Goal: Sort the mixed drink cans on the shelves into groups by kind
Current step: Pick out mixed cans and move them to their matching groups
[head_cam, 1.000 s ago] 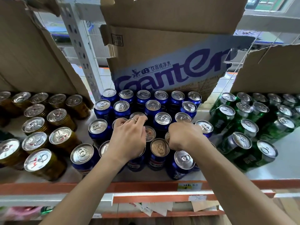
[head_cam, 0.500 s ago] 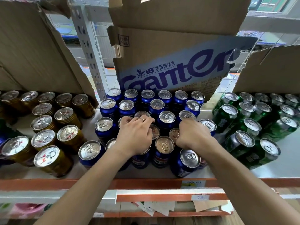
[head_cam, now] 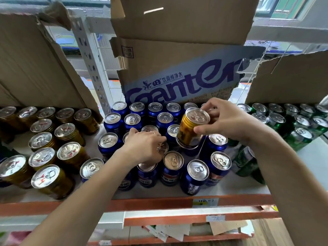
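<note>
My right hand (head_cam: 225, 119) grips a gold can (head_cam: 190, 129) by its top rim and holds it tilted above the blue cans (head_cam: 197, 174) in the middle of the shelf. My left hand (head_cam: 143, 148) lies over the tops of cans in the blue group, fingers curled on one whose colour is hidden. A group of gold cans (head_cam: 48, 153) stands at the left. Green cans (head_cam: 284, 125) stand at the right.
A torn Ganten cardboard box (head_cam: 177, 68) stands behind the blue cans, with brown cardboard (head_cam: 35, 64) at the left and cardboard (head_cam: 291, 77) at the right. The orange shelf edge (head_cam: 142, 203) runs along the front with price labels. A bare strip of white shelf (head_cam: 312, 157) lies at the right front.
My right hand has lifted a gold can out of the blue group, up and to the right. My left hand has stayed on the can tops.
</note>
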The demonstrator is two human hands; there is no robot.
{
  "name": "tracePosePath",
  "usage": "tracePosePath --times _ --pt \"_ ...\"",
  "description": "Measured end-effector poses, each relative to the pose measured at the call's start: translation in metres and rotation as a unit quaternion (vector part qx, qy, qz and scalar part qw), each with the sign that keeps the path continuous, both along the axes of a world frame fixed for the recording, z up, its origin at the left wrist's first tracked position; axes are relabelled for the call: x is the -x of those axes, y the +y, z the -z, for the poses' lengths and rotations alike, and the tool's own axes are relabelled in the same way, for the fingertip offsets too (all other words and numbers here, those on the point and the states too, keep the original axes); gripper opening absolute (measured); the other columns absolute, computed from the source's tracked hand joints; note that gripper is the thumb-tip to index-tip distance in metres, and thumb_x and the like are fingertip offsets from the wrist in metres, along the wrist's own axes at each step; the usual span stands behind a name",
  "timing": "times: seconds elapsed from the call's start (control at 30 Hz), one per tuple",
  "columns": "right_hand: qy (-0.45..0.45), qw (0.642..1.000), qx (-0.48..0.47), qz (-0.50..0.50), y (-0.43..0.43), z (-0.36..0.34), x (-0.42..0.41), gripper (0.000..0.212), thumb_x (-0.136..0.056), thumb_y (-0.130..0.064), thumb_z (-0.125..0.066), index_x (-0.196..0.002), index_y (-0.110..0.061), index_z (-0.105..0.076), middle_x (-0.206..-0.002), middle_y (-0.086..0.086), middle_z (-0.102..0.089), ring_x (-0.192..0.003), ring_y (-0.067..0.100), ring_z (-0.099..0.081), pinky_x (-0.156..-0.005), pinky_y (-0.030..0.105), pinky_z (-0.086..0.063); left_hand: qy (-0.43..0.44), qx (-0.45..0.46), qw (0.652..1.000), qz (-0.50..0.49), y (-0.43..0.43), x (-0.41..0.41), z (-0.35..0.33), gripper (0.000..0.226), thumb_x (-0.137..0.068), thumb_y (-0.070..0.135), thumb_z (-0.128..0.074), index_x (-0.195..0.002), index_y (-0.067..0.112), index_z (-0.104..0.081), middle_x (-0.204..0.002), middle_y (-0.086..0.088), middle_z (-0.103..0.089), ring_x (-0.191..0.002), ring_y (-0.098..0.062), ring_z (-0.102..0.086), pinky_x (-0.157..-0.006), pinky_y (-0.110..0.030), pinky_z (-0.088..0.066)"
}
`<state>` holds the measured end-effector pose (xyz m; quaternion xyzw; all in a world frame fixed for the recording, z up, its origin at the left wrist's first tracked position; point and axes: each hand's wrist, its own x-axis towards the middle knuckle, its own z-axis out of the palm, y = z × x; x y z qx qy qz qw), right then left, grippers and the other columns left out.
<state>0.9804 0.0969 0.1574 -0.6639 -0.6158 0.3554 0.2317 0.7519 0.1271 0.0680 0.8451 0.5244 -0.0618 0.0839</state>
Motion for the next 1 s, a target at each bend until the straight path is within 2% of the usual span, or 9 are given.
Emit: tracePosePath --times 0.07,0.2,0.33,0.43,0.57,0.7,0.8,0.9,1.0 --pt "0.060 0.997 -0.040 -0.003 -0.002 0.000 -0.005 0.049 -0.068 -0.029 -0.088 -0.106 -0.027 -0.058 -0.106 -0.003 -0.071 -0.099 0.016 -0.067 -0.093 0.044 -0.053 0.027 0.027 0.999 -0.011 0.002 -0.005 -0.003 0.047 -0.088 0.044 -0.054 -0.134 0.045 -0.046 -0.140 0.018 -0.052 -0.121 -0.014 -0.054 -0.104 -0.043 -0.027" --pt "0.186 0.978 -0.088 -0.023 -0.007 0.011 -0.011 0.049 -0.072 -0.034 -0.079 -0.116 -0.023 -0.061 -0.108 0.001 -0.072 -0.103 0.020 -0.068 -0.093 0.043 -0.054 0.054 0.064 0.996 -0.027 0.010 -0.017 -0.013 0.023 -0.086 0.034 -0.059 -0.105 0.037 -0.047 -0.100 0.014 -0.060 -0.093 -0.019 -0.055 -0.106 -0.049 -0.026" --pt "0.348 0.932 -0.093 -0.026 -0.014 0.029 -0.015 0.059 -0.074 -0.036 -0.078 -0.128 -0.019 -0.059 -0.114 0.007 -0.070 -0.111 0.032 -0.064 -0.086 0.045 -0.055 0.085 0.081 0.993 -0.026 0.014 -0.021 -0.015 0.037 -0.089 0.037 -0.061 -0.124 0.030 -0.056 -0.119 0.008 -0.059 -0.114 -0.023 -0.056 -0.112 -0.058 -0.021" --pt "0.447 0.889 -0.098 -0.021 -0.019 0.036 -0.014 0.079 -0.067 -0.048 -0.083 -0.133 -0.014 -0.056 -0.123 0.015 -0.066 -0.116 0.034 -0.062 -0.092 0.054 -0.053 0.072 0.061 0.995 -0.026 0.016 -0.020 -0.012 0.042 -0.081 0.047 -0.070 -0.118 0.031 -0.061 -0.115 0.008 -0.059 -0.109 -0.022 -0.057 -0.109 -0.059 -0.023" --pt "0.507 0.854 -0.113 -0.009 -0.023 0.034 -0.014 0.055 -0.083 -0.037 -0.063 -0.131 -0.010 -0.056 -0.125 0.020 -0.063 -0.117 0.037 -0.061 -0.090 0.053 -0.053 0.035 0.058 0.997 -0.030 0.017 -0.014 -0.011 0.051 -0.072 0.056 -0.073 -0.117 0.033 -0.064 -0.115 0.011 -0.059 -0.111 -0.019 -0.057 -0.107 -0.055 -0.030" --pt "0.519 0.846 -0.119 0.014 -0.025 0.032 -0.018 0.044 -0.089 -0.040 -0.050 -0.122 -0.013 -0.062 -0.116 0.017 -0.067 -0.107 0.037 -0.065 -0.086 0.054 -0.054 -0.021 0.039 0.999 -0.016 0.014 -0.010 -0.028 0.050 -0.067 0.054 -0.075 -0.113 0.039 -0.066 -0.110 0.015 -0.065 -0.103 -0.012 -0.058 -0.097 -0.044 -0.044" --pt "0.532 0.839 -0.107 0.033 -0.026 0.031 -0.018 0.053 -0.091 -0.045 -0.044 -0.128 -0.009 -0.058 -0.119 0.020 -0.066 -0.106 0.039 -0.065 -0.080 0.049 -0.057 -0.093 0.063 0.994 -0.011 0.013 0.000 -0.054 0.058 -0.065 0.053 -0.081 -0.119 0.044 -0.062 -0.110 0.021 -0.062 -0.100 -0.007 -0.057 -0.094 -0.039 -0.048" --pt "0.541 0.834 -0.100 0.039 -0.027 0.032 -0.016 0.061 -0.089 -0.049 -0.047 -0.133 -0.008 -0.055 -0.122 0.022 -0.064 -0.108 0.040 -0.064 -0.082 0.048 -0.056 -0.242 0.112 0.964 -0.012 0.010 0.015 -0.077 0.052 -0.071 0.032 -0.086 -0.118 0.041 -0.065 -0.109 0.019 -0.063 -0.094 -0.002 -0.061 -0.078 -0.017 -0.050" --pt "0.538 0.837 -0.090 0.045 -0.027 0.034 -0.014 0.057 -0.092 -0.047 -0.043 -0.133 -0.009 -0.055 -0.123 0.020 -0.065 -0.109 0.038 -0.064 -0.086 0.051 -0.055 -0.389 0.164 0.906 -0.027 0.006 0.028 -0.088 0.047 -0.075 0.021 -0.085 -0.115 0.038 -0.068 -0.107 0.013 -0.071 -0.098 -0.007 -0.066 -0.072 -0.015 -0.053"
